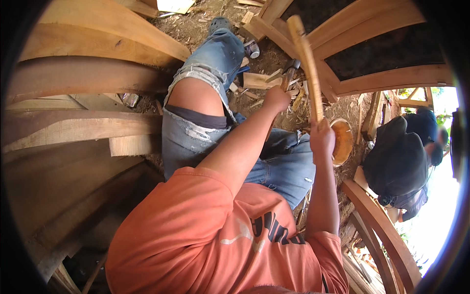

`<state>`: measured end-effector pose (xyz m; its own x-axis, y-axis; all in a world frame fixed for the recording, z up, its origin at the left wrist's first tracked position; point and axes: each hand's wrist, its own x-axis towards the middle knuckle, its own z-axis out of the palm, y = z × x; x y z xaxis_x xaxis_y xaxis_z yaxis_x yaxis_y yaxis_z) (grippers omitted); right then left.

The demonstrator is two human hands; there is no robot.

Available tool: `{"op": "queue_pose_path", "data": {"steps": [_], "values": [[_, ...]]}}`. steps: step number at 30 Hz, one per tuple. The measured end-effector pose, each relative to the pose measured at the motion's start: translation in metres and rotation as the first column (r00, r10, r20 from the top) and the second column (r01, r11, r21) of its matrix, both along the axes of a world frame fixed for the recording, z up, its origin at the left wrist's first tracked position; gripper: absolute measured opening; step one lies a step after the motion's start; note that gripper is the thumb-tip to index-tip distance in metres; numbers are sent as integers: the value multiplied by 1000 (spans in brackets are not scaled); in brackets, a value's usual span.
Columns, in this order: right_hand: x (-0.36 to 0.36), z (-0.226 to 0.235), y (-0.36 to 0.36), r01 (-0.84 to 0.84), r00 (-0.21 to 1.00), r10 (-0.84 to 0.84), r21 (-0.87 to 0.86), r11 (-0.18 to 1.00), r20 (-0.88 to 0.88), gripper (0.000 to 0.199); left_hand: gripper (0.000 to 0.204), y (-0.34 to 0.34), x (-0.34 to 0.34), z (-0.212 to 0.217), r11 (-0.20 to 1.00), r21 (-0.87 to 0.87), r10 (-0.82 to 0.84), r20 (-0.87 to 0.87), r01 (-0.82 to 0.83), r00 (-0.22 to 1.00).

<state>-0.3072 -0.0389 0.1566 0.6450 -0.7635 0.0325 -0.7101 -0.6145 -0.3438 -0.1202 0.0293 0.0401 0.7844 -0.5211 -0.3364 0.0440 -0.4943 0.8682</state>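
Note:
My left hand (278,99) is closed round the wooden handle of a hammer (292,65), whose dark metal head points away from me. My right hand (323,139) grips the near end of a long, slightly curved wooden stick (307,63). The stick rises up and away, its far end close to the wooden frame. Hammer head and stick lie side by side in the view; whether they touch I cannot tell. Just right of my right hand sits a round, bowl-like wooden piece (342,142), partly hidden by that hand.
Large curved timber pieces (88,76) fill the left side. A wooden frame with dark panels (387,63) stands at the far right. Offcuts and chips (259,81) and a can (251,49) litter the dirt floor. Another person in dark clothes (401,157) bends over at right, beside a curved beam (387,235).

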Motion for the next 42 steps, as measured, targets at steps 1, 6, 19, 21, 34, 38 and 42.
{"op": "queue_pose_path", "data": {"steps": [1,6,19,21,34,38,42], "values": [[1,12,9,37,999,-39,100,994,27,47,48,6,-1,0,1000,22,-6,-63,7,998],[-16,-22,-8,-33,981,27,-30,999,-191,45,48,0,-6,17,999,-24,-34,-78,32,996],[3,21,5,67,997,-62,182,981,-34,46,53,-2,1,-5,999,47,-15,-71,18,997],[-2,6,7,-73,956,52,63,995,288,46,54,3,0,-9,999,33,-7,-140,11,990],[2,-10,9,-129,981,114,-89,988,-158,48,50,-2,-2,-7,998,-52,36,-9,-36,999],[10,20,18,-50,998,47,69,996,50,45,47,-1,8,-6,1000,1,-12,-121,12,993],[0,-9,7,-34,999,33,12,999,6,45,50,2,-3,3,1000,-28,12,-39,-13,999]]}}
